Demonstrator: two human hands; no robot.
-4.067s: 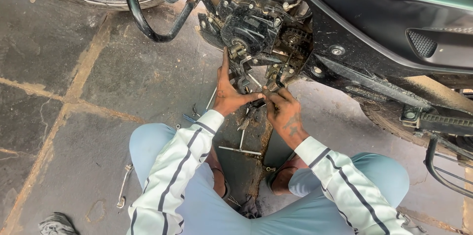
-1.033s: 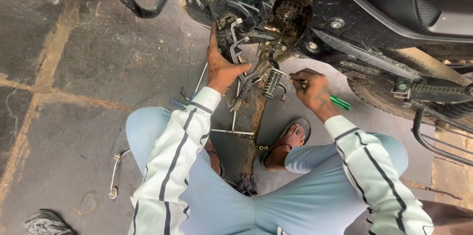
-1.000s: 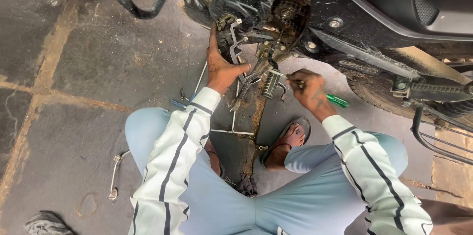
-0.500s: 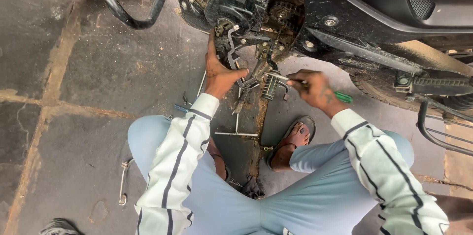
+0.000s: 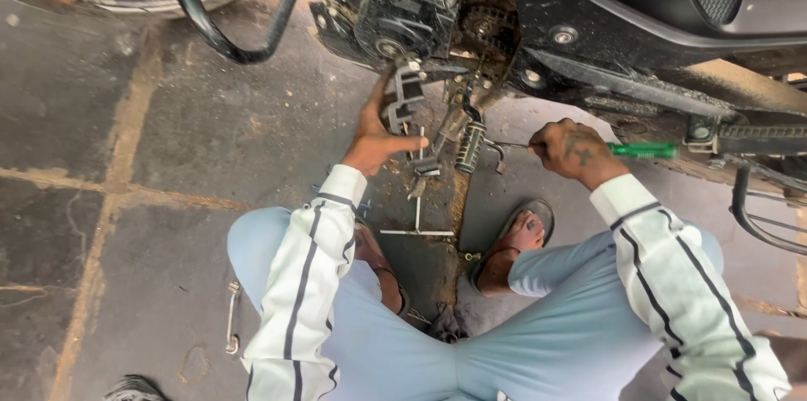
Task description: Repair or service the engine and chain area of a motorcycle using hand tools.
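Right hand (image 5: 573, 149) grips green-handled screwdriver (image 5: 643, 150); left hand (image 5: 376, 136) touches footpeg bracket (image 5: 405, 94).

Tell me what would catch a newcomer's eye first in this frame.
First, the two hands under the motorcycle engine at top centre: the right hand grips a green-handled screwdriver, its shaft pointing left at the ribbed footpeg. The left hand presses against the metal pedal beside it. Lower down, a T-handle wrench lies on the stained stone floor between the person's knees.
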